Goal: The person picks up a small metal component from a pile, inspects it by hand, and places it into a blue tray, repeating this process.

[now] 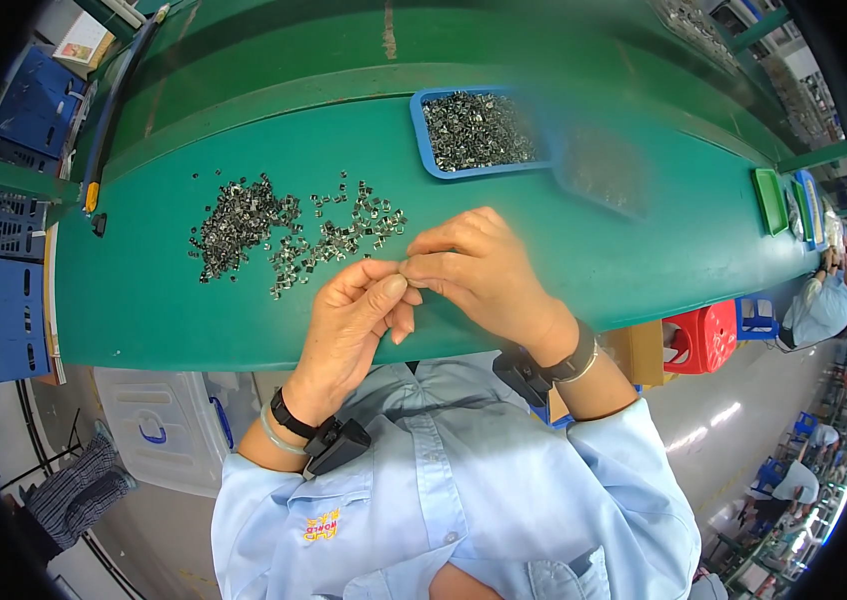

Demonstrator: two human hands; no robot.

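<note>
My left hand [356, 315] and my right hand [484, 268] meet at the fingertips above the near part of the green tabletop [184, 325]. Thumb and forefinger of each are pinched together; whatever sits between them is too small or covered to make out. Just beyond my left hand, small black-and-silver metal parts [352, 228] lie loosely spread. Farther left, a denser heap of the same parts [234, 225] rests on the tabletop. Past my right hand stands a blue tray [420, 140] filled with similar small pieces.
A blurred patch hides what looks like a second container [604, 170] right of the tray. Green and blue trays [770, 200] stand at the far right end. Below the table are a red stool [704, 338] and a clear plastic bin [164, 425]. Blue crates [6, 310] line the left.
</note>
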